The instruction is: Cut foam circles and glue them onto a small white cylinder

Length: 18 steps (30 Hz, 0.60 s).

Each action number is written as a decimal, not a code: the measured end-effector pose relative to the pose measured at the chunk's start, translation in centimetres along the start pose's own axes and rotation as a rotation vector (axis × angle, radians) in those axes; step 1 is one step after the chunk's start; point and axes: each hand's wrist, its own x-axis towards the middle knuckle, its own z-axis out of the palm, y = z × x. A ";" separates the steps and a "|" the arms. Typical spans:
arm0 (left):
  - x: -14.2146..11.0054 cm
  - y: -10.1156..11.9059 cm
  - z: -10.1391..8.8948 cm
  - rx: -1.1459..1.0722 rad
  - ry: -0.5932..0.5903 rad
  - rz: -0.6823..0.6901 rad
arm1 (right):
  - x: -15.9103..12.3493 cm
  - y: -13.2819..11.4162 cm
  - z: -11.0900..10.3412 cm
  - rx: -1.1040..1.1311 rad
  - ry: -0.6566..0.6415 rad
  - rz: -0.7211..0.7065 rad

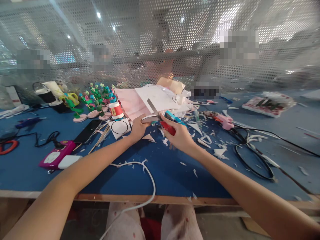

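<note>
Head view shows both bare hands meeting above a blue tabletop [175, 180], near its middle. The left hand [138, 128] has its fingers pinched on a thin white disc [150, 119], which is lifted off the surface. The right hand [178, 135] has its fingers wrapped round the red handle of a pair of scissors [153, 106], whose blades point up and away to the left, just beside the disc; whether they touch it, I cannot tell. Just left of the left hand lies a white paper square [120, 127] marked with a black circle, and behind it stands a red-and-white cup [116, 110]. Further left are green craft plants [97, 100] on round pink bases, and nearer, a black phone [88, 131] and a magenta plug box [56, 156]. A white sheet [157, 96] overlaps a pink one [127, 100] beyond the hands. Paper scraps [220, 152] litter the right side, near a pink glue gun [226, 122].
</note>
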 end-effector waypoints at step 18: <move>0.4 -0.9 0.2 -0.172 0.081 -0.051 | 1.1 -0.2 0.0 0.645 -0.083 0.301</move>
